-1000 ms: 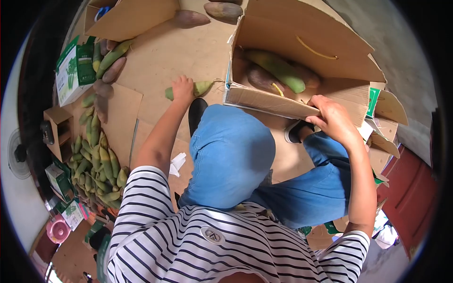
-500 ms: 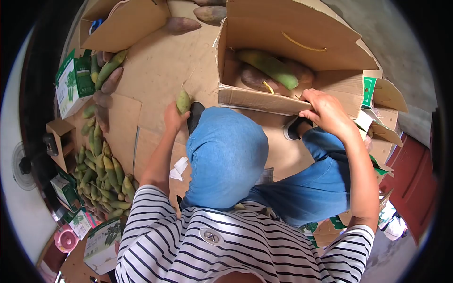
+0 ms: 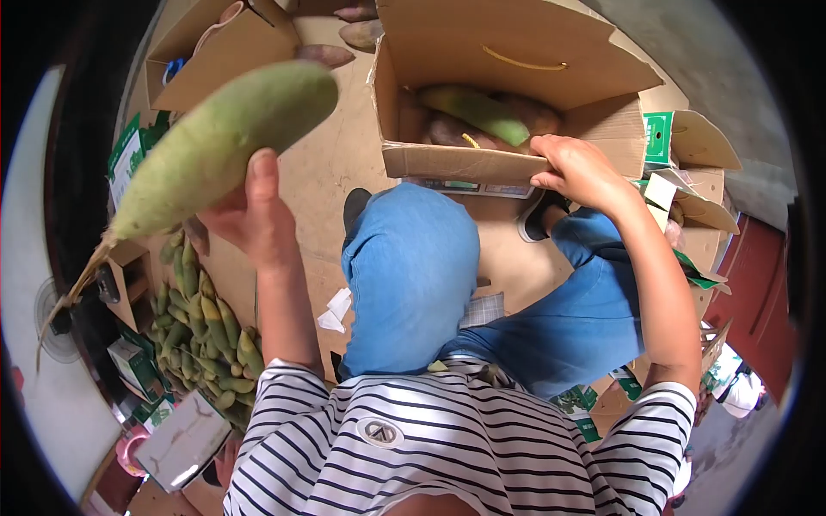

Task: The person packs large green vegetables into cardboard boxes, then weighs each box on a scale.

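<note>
"The green radish, where do you have it at this moment?"

"You have it in the air, in your left hand. The hand is closed around its lower side. Your thumb is visible against it, but the other fingers are hidden behind the radish, so I cannot tell exactly how they lie."

"Is it level or tilted?"

"It is tilted. The thick end points up, to the side of the cardboard box, and the dry root tail hangs down from the other end."

"And what does your right hand do?"

"It grips the front edge of this box, between the middle of the edge and the right corner. Your fingers are on top of the edge, and the thumb is outside."

"What lies inside the box?"

"You can see another radish there, also green. It lies obliquely, with one end near the front edge, on darker radishes. A yellow cord is attached to the raised back wall."

"And on your left?"

"A pile of radishes lies beside your left forearm. A white paper scrap lies near your knee, on the floor cardboard."
</note>
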`<action>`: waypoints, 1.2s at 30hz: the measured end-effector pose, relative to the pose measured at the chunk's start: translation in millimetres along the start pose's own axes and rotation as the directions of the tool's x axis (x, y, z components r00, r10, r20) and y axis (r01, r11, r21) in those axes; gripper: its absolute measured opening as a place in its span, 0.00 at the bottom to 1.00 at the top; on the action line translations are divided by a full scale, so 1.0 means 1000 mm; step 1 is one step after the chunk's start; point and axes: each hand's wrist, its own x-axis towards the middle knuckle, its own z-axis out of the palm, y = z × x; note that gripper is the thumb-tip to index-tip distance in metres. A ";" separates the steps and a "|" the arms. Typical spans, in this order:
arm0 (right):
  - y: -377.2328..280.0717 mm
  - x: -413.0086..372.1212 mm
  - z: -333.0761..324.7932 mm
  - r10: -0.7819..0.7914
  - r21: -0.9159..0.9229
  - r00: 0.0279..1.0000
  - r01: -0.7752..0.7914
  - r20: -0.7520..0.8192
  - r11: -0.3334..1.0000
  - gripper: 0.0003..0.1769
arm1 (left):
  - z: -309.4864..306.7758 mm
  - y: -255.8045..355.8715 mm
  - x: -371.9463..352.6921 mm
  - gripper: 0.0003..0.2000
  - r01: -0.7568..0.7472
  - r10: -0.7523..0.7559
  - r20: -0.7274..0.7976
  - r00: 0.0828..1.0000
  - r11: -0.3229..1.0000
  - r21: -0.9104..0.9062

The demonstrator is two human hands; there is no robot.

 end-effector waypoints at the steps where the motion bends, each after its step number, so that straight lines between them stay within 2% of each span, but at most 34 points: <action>1: 0.001 0.000 0.000 -0.006 -0.006 1.000 0.006 -0.005 1.000 0.17 | 0.019 0.008 0.005 0.23 -0.006 0.007 0.045 0.999 1.000 -0.014; 2: 0.002 -0.001 0.001 -0.009 -0.011 1.000 0.009 -0.009 1.000 0.17 | 0.032 0.011 0.008 0.22 -0.010 0.012 0.091 0.996 1.000 -0.028; 4: 0.007 0.000 0.005 -0.020 -0.027 1.000 0.020 -0.004 0.999 0.17 | 0.054 -0.003 0.019 0.23 -0.189 0.142 0.420 0.896 0.979 0.073; 6: 0.009 0.000 0.003 -0.026 -0.037 1.000 0.026 0.001 0.999 0.17 | 0.079 -0.013 0.023 0.27 -0.261 0.078 0.588 0.805 0.937 0.233; 8: 0.008 0.000 0.002 -0.032 -0.036 0.999 0.032 0.014 0.999 0.17 | 0.099 -0.027 0.024 0.31 -0.459 0.070 0.754 0.653 0.829 0.320; 10: 0.008 0.001 0.003 -0.044 -0.050 0.999 0.044 -0.009 0.998 0.17 | 0.107 -0.032 0.016 0.32 -0.566 -0.102 0.850 0.516 0.704 0.428; 12: 0.008 0.001 0.003 -0.046 -0.056 0.999 0.045 -0.012 0.997 0.17 | 0.115 -0.043 0.008 0.32 -0.623 -0.150 0.887 0.437 0.661 0.418; 15: 0.006 0.000 0.003 -0.033 -0.052 0.999 0.033 0.002 0.998 0.17 | 0.125 -0.051 0.007 0.29 -0.647 -0.331 0.871 0.362 0.583 0.491; 18: 0.006 0.000 0.004 -0.032 -0.048 0.999 0.032 -0.007 0.998 0.17 | 0.118 -0.064 0.005 0.24 -0.588 -0.307 0.860 0.407 0.632 0.505; 19: 0.007 0.000 0.004 -0.036 -0.047 0.999 0.036 -0.004 0.998 0.17 | 0.115 -0.065 0.003 0.19 -0.627 -0.133 0.881 0.454 0.655 0.422; 22: 0.010 0.001 0.004 -0.055 -0.033 0.998 0.055 -0.003 0.998 0.19 | 0.106 -0.060 -0.003 0.15 -0.532 0.024 0.829 0.559 0.777 0.337; 24: 0.012 0.001 0.004 -0.048 -0.040 0.999 0.048 0.001 0.998 0.20 | 0.100 -0.058 -0.007 0.12 -0.431 -0.023 0.793 0.609 0.829 0.356; 27: 0.012 0.001 0.004 -0.035 -0.048 0.999 0.035 -0.003 0.998 0.22 | 0.095 -0.070 -0.011 0.08 -0.461 0.080 0.738 0.670 0.824 0.330; 30: 0.002 -0.007 -0.009 -0.018 -0.057 0.999 0.017 -0.026 0.998 0.25 | 0.096 -0.069 -0.010 0.08 -0.459 0.038 0.738 0.674 0.804 0.378; 31: 0.004 -0.008 -0.007 -0.037 -0.051 0.995 0.032 -0.097 0.998 0.27 | 0.095 -0.077 -0.008 0.08 -0.495 0.096 0.734 0.673 0.795 0.350; 32: 0.005 -0.008 -0.006 -0.060 -0.050 0.984 0.052 -0.169 0.997 0.29 | 0.094 -0.079 -0.008 0.08 -0.502 0.092 0.738 0.668 0.789 0.355; 33: 0.002 -0.009 -0.011 -0.038 -0.058 0.986 0.029 -0.160 0.998 0.32 | 0.093 -0.078 -0.008 0.08 -0.504 0.083 0.744 0.663 0.784 0.363; 34: 0.002 -0.010 -0.011 -0.042 -0.075 0.980 0.028 -0.195 0.997 0.32 | 0.093 -0.076 -0.008 0.09 -0.509 0.074 0.748 0.660 0.776 0.372; 36: 0.002 -0.010 -0.015 -0.012 -0.109 0.987 -0.006 -0.160 0.994 0.32 | 0.092 -0.076 -0.007 0.09 -0.523 0.071 0.753 0.654 0.762 0.382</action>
